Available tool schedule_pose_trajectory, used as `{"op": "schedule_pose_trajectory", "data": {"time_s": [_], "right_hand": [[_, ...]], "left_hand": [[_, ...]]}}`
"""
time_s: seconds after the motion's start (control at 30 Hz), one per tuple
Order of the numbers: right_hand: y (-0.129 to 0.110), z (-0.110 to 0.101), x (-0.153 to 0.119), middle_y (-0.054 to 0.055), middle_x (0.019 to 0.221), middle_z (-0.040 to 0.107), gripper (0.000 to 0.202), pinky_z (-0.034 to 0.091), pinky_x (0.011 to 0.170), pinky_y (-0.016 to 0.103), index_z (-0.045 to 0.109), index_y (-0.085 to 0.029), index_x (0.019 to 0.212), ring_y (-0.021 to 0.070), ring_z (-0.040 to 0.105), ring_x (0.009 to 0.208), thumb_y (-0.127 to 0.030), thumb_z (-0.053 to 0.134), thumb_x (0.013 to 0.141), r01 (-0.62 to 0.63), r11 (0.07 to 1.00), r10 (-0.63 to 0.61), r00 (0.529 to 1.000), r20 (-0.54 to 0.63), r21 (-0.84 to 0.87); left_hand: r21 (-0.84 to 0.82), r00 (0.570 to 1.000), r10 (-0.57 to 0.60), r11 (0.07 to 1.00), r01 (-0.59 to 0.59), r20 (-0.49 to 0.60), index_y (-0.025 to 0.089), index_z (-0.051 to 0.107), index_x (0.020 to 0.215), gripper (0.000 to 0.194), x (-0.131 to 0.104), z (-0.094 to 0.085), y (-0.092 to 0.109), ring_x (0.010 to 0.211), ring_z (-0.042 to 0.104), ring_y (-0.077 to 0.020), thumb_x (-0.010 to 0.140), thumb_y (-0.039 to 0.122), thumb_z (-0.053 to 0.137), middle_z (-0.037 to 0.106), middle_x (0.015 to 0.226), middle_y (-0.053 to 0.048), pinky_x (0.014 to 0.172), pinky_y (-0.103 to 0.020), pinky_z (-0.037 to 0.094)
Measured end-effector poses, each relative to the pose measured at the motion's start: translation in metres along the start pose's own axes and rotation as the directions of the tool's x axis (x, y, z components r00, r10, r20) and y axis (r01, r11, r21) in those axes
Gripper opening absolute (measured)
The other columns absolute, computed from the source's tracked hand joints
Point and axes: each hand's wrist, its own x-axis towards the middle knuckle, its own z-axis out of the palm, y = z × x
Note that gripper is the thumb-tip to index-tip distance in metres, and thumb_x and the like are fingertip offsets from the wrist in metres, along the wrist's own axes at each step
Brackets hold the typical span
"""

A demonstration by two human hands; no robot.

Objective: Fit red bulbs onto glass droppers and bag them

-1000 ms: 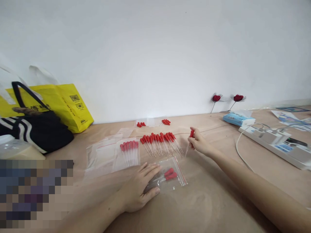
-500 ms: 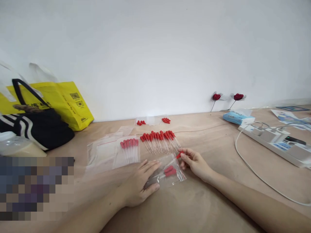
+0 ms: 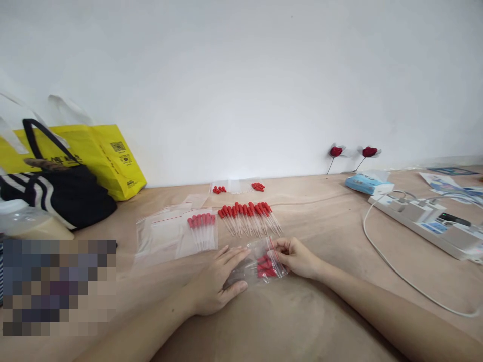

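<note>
My left hand (image 3: pixel 222 276) lies flat, fingers stretched out, over the left part of a clear zip bag (image 3: pixel 252 276). Several droppers with red bulbs (image 3: pixel 266 272) show inside this bag, their stems pointing left. At the bag's right end, by the red zip line, the fingers of my right hand (image 3: pixel 293 257) are pinched round the bulb end of a dropper that has slid inside; the fingertips are partly hidden by the film. Just behind, a fanned row of red-bulbed droppers (image 3: pixel 247 211) lies on the table. To its left is a filled zip bag (image 3: pixel 202 231) with droppers side by side.
Flat zip bags (image 3: pixel 163 234) overlap at the left. Behind the row lies another bag (image 3: pixel 237 187) with small red bulbs. A yellow bag (image 3: pixel 109 166), black bag (image 3: pixel 85 196) and jar (image 3: pixel 35 226) stand left; a tissue pack (image 3: pixel 368 184), power strip (image 3: pixel 403 221) and cable are right.
My right hand has moved slightly down, carrying the dropper into the bag, where another red bulb now shows. The left hand stays on the bag.
</note>
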Motion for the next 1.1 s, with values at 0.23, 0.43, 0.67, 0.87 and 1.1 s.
{"op": "schedule_pose_trajectory", "data": {"time_s": [0.23,0.43,0.67,0.87,1.1], "right_hand": [[-0.002,-0.047,0.037,-0.003,0.05,0.053,0.023,0.031,0.038,0.018,0.059,-0.014,0.067,0.0061,0.04,0.038,-0.037,0.056,0.065,-0.015,0.966,-0.114,0.871,-0.477,-0.258],[-0.006,-0.072,0.1,0.0,0.06,0.059,0.024,0.035,0.046,0.019,0.059,-0.015,0.066,0.0093,0.049,0.051,-0.039,0.06,0.062,-0.116,0.951,-0.084,0.796,-0.599,-0.286],[-0.009,-0.062,0.131,-0.001,0.053,0.058,0.026,0.034,0.044,0.02,0.058,-0.016,0.062,0.0104,0.05,0.049,-0.039,0.068,0.055,-0.213,0.944,0.011,0.783,-0.621,-0.252],[-0.02,-0.055,0.122,-0.001,0.05,0.054,0.019,0.032,0.041,0.02,0.055,-0.015,0.06,0.0086,0.045,0.042,-0.034,0.058,0.066,-0.165,0.976,0.042,0.784,-0.619,-0.142],[-0.036,-0.058,0.07,-0.002,0.063,0.055,0.021,0.032,0.037,0.018,0.046,-0.018,0.078,0.0048,0.04,0.039,-0.039,0.045,0.074,0.064,0.998,-0.041,0.771,-0.636,0.013]], "left_hand": [[0.03,0.999,-0.031,0.999,0.031,0.021,0.021,0.025,0.132,0.054,-0.001,-0.003,0.002,0.126,0.026,-0.0238,0.083,0.036,0.042,0.034,0.136,-0.006,0.104,-0.047,0.019],[0.029,0.999,-0.01,1.0,0.009,0.045,0.023,0.023,0.133,0.055,0.0,-0.001,-0.004,0.126,0.026,-0.0248,0.084,0.039,0.04,0.032,0.138,-0.006,0.104,-0.049,0.018],[-0.009,0.999,-0.03,0.999,0.031,0.039,0.025,0.027,0.132,0.054,-0.001,-0.003,-0.001,0.126,0.027,-0.0251,0.083,0.038,0.043,0.033,0.137,-0.005,0.104,-0.049,0.018],[-0.012,0.997,-0.065,0.998,0.066,0.044,0.021,0.031,0.13,0.054,-0.001,-0.005,0.002,0.126,0.026,-0.0256,0.081,0.037,0.045,0.035,0.136,-0.007,0.103,-0.049,0.019],[-0.011,1.0,0.002,1.0,-0.001,0.028,0.024,0.027,0.132,0.053,-0.001,0.001,-0.006,0.125,0.028,-0.0226,0.083,0.038,0.043,0.033,0.137,-0.005,0.105,-0.047,0.017]]}}
